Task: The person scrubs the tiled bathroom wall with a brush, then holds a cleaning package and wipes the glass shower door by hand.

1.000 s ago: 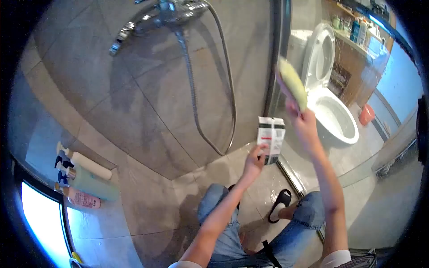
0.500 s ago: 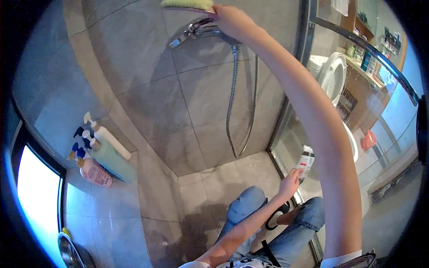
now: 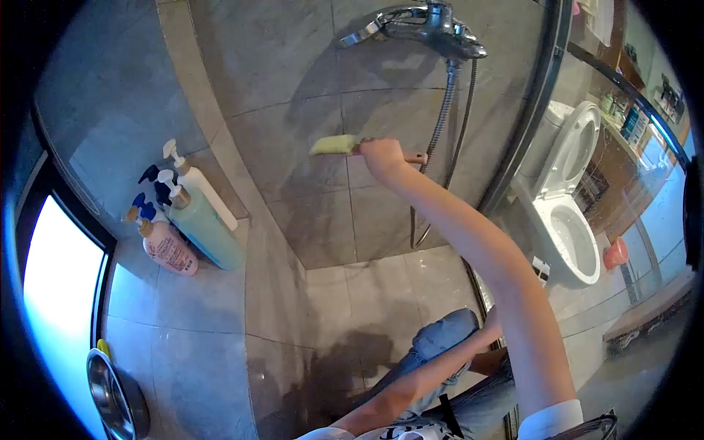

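Note:
My right hand (image 3: 383,155) is closed around the handle of a scrub brush (image 3: 334,145) with pale yellow bristles. The brush is held sideways in front of the grey wall tiles, bristle end to the left, below the shower mixer. Whether the bristles touch the tiles I cannot tell. My left hand (image 3: 494,323) reaches low across my knees, and my right forearm hides its fingers. A white tube with dark print (image 3: 541,269) pokes out beyond that forearm, at the left hand's end.
A chrome shower mixer (image 3: 433,31) with a hanging metal hose (image 3: 442,110) is on the wall. Several pump bottles (image 3: 205,220) stand on the left ledge, near a metal basin (image 3: 117,396). Behind the glass on the right are a toilet (image 3: 572,235) and a pink cup (image 3: 616,253).
My right hand has come down with the brush from above the mixer to the wall below it. The view has shifted, and my right forearm now covers the left hand.

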Action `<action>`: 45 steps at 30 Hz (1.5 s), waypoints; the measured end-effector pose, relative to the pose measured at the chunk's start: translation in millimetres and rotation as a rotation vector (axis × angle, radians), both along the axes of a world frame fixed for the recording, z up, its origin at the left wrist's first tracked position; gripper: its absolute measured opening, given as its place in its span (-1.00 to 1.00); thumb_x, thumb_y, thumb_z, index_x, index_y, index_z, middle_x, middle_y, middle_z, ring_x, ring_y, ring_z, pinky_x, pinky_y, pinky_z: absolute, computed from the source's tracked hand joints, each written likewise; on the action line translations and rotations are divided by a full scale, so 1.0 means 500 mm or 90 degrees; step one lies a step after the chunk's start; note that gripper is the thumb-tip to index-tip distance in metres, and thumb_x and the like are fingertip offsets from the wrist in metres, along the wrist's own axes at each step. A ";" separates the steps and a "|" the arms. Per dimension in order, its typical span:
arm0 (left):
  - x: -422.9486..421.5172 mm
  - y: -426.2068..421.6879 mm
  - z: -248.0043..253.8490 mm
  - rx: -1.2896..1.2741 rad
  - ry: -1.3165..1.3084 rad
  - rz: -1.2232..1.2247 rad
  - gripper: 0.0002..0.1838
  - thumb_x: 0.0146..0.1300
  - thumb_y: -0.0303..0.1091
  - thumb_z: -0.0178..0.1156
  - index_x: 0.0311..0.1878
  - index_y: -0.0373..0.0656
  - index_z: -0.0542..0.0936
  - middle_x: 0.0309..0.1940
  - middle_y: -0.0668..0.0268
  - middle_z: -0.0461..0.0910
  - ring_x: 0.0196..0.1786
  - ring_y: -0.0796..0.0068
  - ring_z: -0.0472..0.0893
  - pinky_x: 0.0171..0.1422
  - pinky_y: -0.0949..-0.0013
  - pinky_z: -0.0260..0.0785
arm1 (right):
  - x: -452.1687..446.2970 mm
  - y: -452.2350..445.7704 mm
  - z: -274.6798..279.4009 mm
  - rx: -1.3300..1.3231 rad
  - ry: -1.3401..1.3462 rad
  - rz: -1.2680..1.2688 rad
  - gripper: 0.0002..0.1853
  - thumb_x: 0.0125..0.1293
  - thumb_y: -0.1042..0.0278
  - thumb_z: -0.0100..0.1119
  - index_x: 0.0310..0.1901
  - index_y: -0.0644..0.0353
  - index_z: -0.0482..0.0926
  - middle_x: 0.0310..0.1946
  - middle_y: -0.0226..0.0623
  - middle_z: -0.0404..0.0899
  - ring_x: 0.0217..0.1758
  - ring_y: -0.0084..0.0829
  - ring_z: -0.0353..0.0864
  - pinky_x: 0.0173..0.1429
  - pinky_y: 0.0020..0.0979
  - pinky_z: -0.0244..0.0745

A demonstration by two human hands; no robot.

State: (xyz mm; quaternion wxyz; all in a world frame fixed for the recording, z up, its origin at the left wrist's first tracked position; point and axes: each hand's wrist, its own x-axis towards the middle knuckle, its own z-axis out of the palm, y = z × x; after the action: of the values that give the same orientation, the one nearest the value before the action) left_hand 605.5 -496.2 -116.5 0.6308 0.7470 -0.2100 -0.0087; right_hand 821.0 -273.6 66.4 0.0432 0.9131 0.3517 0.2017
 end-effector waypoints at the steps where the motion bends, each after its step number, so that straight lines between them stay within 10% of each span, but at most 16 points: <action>1: 0.003 0.000 0.000 0.001 0.016 -0.006 -0.76 0.00 -0.40 -0.10 -0.21 -0.20 0.37 -0.25 0.13 0.38 -0.25 0.12 0.41 -0.22 0.26 0.27 | 0.007 0.005 -0.009 0.025 0.019 -0.054 -0.81 -0.07 0.43 -0.05 -0.35 0.20 0.43 -0.39 -0.20 0.47 -0.35 -0.32 0.50 -0.35 -0.36 0.39; 45: 0.006 0.020 -0.003 0.067 -0.032 -0.015 -0.70 -0.02 -0.53 -0.13 -0.14 -0.24 0.32 -0.05 0.25 0.27 -0.24 0.13 0.40 -0.23 0.26 0.30 | 0.027 -0.027 0.174 0.044 0.003 -0.196 -0.81 -0.06 0.44 -0.09 -0.38 0.22 0.49 -0.40 -0.12 0.48 -0.30 -0.22 0.49 -0.24 -0.29 0.38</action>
State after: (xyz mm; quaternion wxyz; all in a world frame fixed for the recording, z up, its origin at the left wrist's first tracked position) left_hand 608.5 -485.9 -117.8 0.5849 0.7766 -0.2337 -0.0088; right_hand 834.6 -287.2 153.5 0.0412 0.9576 0.2004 0.2029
